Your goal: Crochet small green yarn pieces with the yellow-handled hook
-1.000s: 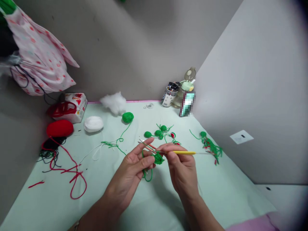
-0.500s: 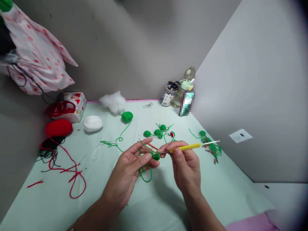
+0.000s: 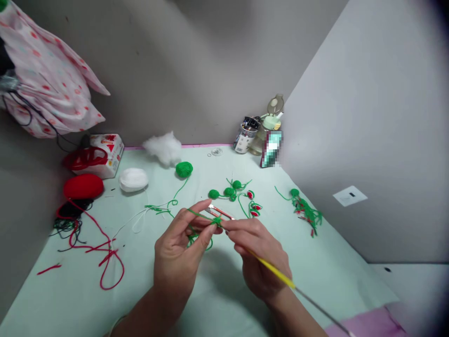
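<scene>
A small green crochet piece [image 3: 217,221] is pinched between the thumb and fingers of my left hand [image 3: 182,248], with green yarn running over the index finger. My right hand [image 3: 264,260] is closed around a crochet hook with a yellow handle [image 3: 275,271]; its rear metal end points down to the right. The right fingertips meet the green piece, and they hide the working tip of the hook. Just behind the fingers lie orange-handled thread snips [image 3: 222,211]. Small green crocheted balls [image 3: 229,192] and red-and-green crocheted pieces [image 3: 255,213] rest beyond them.
At left are red yarn [image 3: 83,187], white yarn [image 3: 133,180] and loose red strands. A green yarn ball [image 3: 184,169] and white stuffing [image 3: 164,148] lie at the back. A phone [image 3: 272,149] leans near jars at back right. Green scraps [image 3: 308,210] lie at right.
My right hand has turned, so the hook's rear end swings from pointing right to pointing down and toward me. The left hand has tilted the green piece, and more of the snips shows.
</scene>
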Demonstrator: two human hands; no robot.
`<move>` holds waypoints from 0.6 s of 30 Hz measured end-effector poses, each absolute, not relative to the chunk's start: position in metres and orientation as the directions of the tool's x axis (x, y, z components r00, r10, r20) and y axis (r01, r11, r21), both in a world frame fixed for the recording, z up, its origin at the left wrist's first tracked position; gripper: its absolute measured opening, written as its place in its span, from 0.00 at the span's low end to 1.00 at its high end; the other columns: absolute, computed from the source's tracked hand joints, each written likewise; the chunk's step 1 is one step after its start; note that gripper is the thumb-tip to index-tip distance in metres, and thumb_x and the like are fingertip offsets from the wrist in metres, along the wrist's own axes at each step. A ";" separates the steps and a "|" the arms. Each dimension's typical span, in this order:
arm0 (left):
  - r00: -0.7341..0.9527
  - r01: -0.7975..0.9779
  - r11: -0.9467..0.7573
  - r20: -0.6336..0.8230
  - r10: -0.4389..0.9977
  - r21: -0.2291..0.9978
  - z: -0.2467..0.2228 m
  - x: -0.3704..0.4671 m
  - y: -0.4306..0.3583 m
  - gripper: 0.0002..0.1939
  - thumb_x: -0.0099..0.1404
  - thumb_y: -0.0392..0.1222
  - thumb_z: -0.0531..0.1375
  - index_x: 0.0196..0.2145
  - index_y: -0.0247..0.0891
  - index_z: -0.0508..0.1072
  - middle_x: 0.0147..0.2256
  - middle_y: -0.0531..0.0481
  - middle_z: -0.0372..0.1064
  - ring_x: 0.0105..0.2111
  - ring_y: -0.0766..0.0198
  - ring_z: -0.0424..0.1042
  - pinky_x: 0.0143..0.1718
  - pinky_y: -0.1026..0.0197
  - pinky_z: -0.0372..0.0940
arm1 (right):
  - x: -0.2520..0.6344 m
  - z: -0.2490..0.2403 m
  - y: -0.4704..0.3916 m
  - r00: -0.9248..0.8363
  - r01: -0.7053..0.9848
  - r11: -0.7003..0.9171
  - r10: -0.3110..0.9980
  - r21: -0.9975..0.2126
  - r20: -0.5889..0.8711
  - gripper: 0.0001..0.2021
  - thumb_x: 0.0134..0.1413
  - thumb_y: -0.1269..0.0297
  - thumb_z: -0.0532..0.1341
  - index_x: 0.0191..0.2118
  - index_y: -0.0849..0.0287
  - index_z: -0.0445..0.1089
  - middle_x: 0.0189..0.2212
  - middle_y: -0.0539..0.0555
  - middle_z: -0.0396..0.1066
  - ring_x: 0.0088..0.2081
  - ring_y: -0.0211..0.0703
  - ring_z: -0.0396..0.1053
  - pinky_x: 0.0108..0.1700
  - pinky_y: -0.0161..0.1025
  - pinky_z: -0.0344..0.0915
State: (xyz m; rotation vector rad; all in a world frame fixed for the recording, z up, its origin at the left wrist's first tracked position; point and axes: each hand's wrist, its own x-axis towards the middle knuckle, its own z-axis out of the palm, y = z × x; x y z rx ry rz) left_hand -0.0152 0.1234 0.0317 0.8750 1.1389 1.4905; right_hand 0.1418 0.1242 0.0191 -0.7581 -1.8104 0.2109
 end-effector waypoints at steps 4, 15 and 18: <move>-0.106 -0.403 0.071 -0.124 0.987 0.913 0.032 -0.018 0.126 0.20 0.60 0.39 0.75 0.50 0.48 0.85 0.30 0.56 0.75 0.31 0.66 0.76 0.37 0.64 0.73 | 0.144 0.014 0.121 -0.221 0.487 0.781 0.542 -0.390 0.811 0.21 0.67 0.77 0.61 0.60 0.50 0.73 0.47 0.59 0.83 0.42 0.45 0.83 0.39 0.43 0.81; -0.248 -0.259 -0.023 -0.043 0.968 0.966 0.032 -0.015 0.122 0.19 0.57 0.35 0.76 0.46 0.47 0.86 0.29 0.55 0.75 0.29 0.67 0.69 0.36 0.66 0.69 | 0.140 0.014 0.129 -0.129 0.282 0.776 0.613 -0.563 0.780 0.14 0.71 0.72 0.59 0.52 0.51 0.79 0.43 0.58 0.84 0.40 0.46 0.81 0.39 0.44 0.79; -0.131 -0.344 0.068 -0.119 0.984 0.936 0.031 -0.014 0.121 0.23 0.55 0.35 0.77 0.49 0.46 0.85 0.30 0.55 0.75 0.27 0.68 0.68 0.28 0.68 0.66 | 0.140 0.010 0.124 -0.162 0.472 0.744 0.600 -0.473 0.783 0.18 0.67 0.75 0.63 0.57 0.49 0.78 0.45 0.57 0.83 0.41 0.46 0.81 0.42 0.43 0.80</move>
